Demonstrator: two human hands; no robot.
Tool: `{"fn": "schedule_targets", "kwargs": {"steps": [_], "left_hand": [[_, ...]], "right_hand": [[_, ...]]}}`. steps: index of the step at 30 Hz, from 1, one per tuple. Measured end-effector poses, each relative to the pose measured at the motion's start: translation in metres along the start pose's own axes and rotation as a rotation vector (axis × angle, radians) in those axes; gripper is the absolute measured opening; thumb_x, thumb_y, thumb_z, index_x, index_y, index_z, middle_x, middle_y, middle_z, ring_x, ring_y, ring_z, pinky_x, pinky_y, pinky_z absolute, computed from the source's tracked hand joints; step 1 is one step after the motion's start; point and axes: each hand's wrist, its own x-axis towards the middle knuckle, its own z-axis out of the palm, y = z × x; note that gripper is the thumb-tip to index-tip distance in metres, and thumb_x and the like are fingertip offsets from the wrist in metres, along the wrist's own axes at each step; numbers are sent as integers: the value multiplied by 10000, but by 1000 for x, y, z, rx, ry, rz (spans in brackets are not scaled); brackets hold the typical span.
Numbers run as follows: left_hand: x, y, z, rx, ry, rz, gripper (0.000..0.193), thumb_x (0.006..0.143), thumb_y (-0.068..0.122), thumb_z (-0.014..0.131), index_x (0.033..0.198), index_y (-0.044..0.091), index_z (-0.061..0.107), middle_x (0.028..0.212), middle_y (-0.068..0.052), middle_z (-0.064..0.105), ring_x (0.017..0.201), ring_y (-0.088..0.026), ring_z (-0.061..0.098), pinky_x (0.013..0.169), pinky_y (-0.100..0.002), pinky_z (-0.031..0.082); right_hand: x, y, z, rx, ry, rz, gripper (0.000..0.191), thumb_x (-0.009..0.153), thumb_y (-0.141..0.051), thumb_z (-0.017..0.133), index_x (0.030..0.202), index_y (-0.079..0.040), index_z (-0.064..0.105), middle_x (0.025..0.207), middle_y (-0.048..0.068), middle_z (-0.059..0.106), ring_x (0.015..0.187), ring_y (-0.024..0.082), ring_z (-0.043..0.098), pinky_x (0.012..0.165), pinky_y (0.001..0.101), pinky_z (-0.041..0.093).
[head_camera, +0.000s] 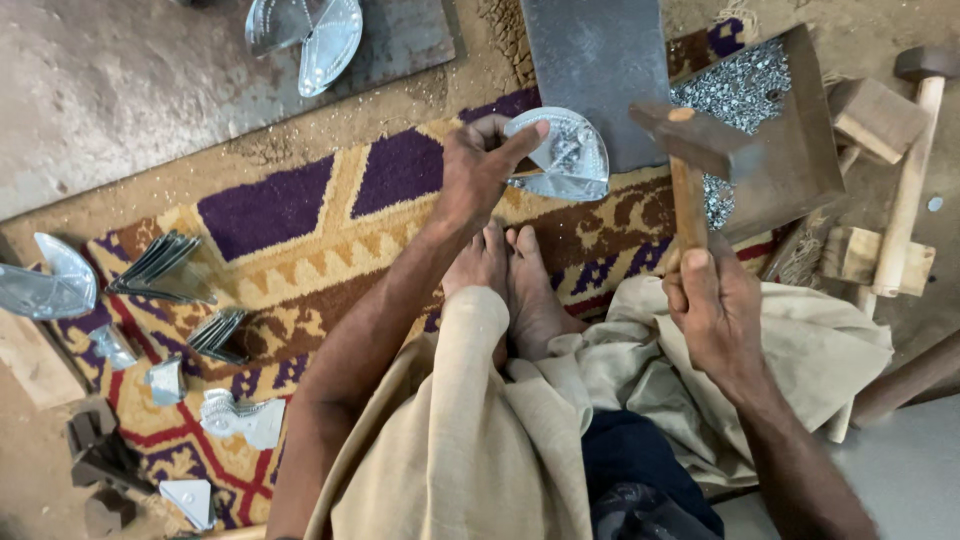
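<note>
Rug-covered floor: left hand (478, 165) pinches one shiny metal piece (563, 155); right hand (712, 305) grips hammer (690, 165). Stacks (160, 265) at nine o'clock look finished.

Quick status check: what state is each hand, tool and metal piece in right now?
Left hand: closed on the half-round metal piece, pressing it against the steel block.
Right hand: closed on the hammer, head raised beside the piece.
Tray of small metal bits: filled, untouched.
Mallet: lying idle.
Stacked metal blanks: lying on the rug.
</note>
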Motion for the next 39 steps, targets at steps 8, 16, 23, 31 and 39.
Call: {"fn": "schedule_targets", "kwargs": {"steps": [8,16,23,31,39], "left_hand": [[8,0,3,-59,-31,51,152,902,139,777,868,3,718,804,-106,776,684,-135,742,632,-310,666],[6,0,1,27,-15,21,152,892,154,775,863,12,732,791,-116,785,656,-140,764,618,-316,688],[4,6,2,147,13,13,181,921,162,768,866,-9,743,786,-135,776,631,-163,714,569,-315,635],[8,2,3,-2,-29,45,163,906,162,757,884,3,726,805,-115,777,669,-139,762,608,-311,694],[7,2,4,134,6,49,186,894,169,788,851,-5,737,752,-92,767,637,-123,723,570,-272,619]], "right_hand": [[23,-13,4,-330,-81,63,464,1142,-392,456,1040,45,572,639,19,455,555,103,452,467,285,372],[19,-14,9,-453,-129,234,491,1108,-423,395,1176,19,599,624,-8,482,535,89,503,419,298,396],[20,0,6,-332,-5,39,603,1097,-483,355,1404,2,537,599,-1,469,473,111,464,369,316,364],[21,1,4,-363,-28,168,547,1078,-486,379,1095,11,607,589,11,447,481,125,438,382,315,335],[18,-7,6,-80,-97,203,485,1083,-465,457,1076,6,572,663,-28,382,557,77,376,452,283,301]]}}
